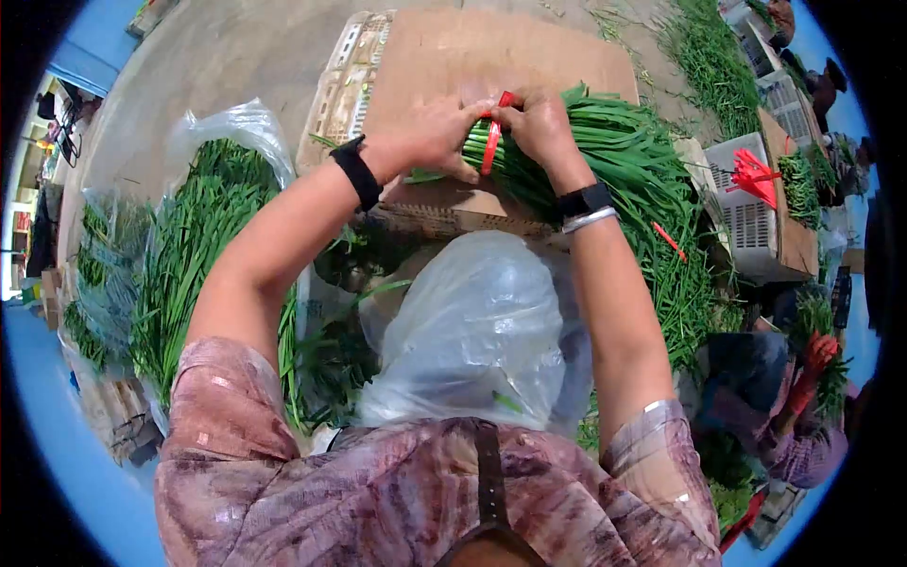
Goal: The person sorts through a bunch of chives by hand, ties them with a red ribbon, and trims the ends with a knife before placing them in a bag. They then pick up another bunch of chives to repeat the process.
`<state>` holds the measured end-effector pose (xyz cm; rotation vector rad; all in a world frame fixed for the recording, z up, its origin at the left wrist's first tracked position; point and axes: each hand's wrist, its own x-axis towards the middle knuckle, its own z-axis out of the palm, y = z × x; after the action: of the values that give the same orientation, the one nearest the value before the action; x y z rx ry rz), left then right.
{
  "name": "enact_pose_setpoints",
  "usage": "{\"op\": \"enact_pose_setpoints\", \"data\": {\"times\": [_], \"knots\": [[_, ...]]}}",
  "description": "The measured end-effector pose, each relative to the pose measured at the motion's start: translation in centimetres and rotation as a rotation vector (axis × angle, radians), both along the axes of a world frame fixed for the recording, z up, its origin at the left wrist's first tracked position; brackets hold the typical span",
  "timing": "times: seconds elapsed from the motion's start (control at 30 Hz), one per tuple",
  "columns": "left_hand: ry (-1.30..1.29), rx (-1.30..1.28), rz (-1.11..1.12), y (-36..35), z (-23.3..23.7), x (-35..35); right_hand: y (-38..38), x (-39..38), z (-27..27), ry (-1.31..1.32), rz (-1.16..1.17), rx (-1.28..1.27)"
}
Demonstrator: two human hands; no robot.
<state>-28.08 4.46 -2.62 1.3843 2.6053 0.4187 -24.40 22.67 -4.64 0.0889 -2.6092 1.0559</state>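
Observation:
A bunch of long green chives (605,156) lies on a cardboard sheet (510,52), its stem ends to the left and leaves fanning right. A red tie (492,146) circles the bunch near the stems. My left hand (439,137) is closed round the stem end, thumb below and fingers above, beside the tie. With closed fingers, my right hand (543,132) pinches the tie at its top. Both sets of fingertips nearly meet there, and the exact grip of the left fingertips on the tie is partly hidden.
White plastic (482,321) covers my lap. Loose chives in a clear bag (203,236) lie at left. At right, a crate (742,189) stands near a bundle of red ties (754,175). A co-worker's red-gloved hand (820,352) holds greens farther right.

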Motion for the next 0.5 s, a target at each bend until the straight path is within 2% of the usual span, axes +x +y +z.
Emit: {"op": "enact_pose_setpoints", "data": {"times": [0.03, 0.13, 0.27, 0.3, 0.4, 0.43, 0.5], "knots": [[-0.106, 0.027, -0.057, 0.0, 0.3, -0.7, 0.1, -0.3, 0.1, -0.111, -0.003, -0.043], [-0.518, 0.129, -0.245, 0.9, 1.0, -3.3, 0.1, -1.1, -0.5, -0.216, 0.002, -0.170], [-0.416, -0.098, -0.411, 2.5, 1.8, -6.1, 0.0, -0.8, 0.9, -0.265, -0.001, -0.045], [-0.533, 0.061, -0.263, 2.2, 2.0, -5.9, 0.0, -0.8, 1.0, -0.268, -0.005, -0.057], [-0.280, -0.027, 0.105, 2.4, 2.3, -3.7, -0.1, -0.9, 1.0, -0.240, -0.041, -0.065], [-0.577, 0.103, 0.298, 2.9, 1.6, -3.6, -0.2, -1.2, 0.9, -0.215, -0.077, -0.003], [-0.853, 0.323, 0.313, 3.3, 0.2, -3.5, 0.0, -1.5, 0.4, -0.285, -0.063, -0.012]]}}
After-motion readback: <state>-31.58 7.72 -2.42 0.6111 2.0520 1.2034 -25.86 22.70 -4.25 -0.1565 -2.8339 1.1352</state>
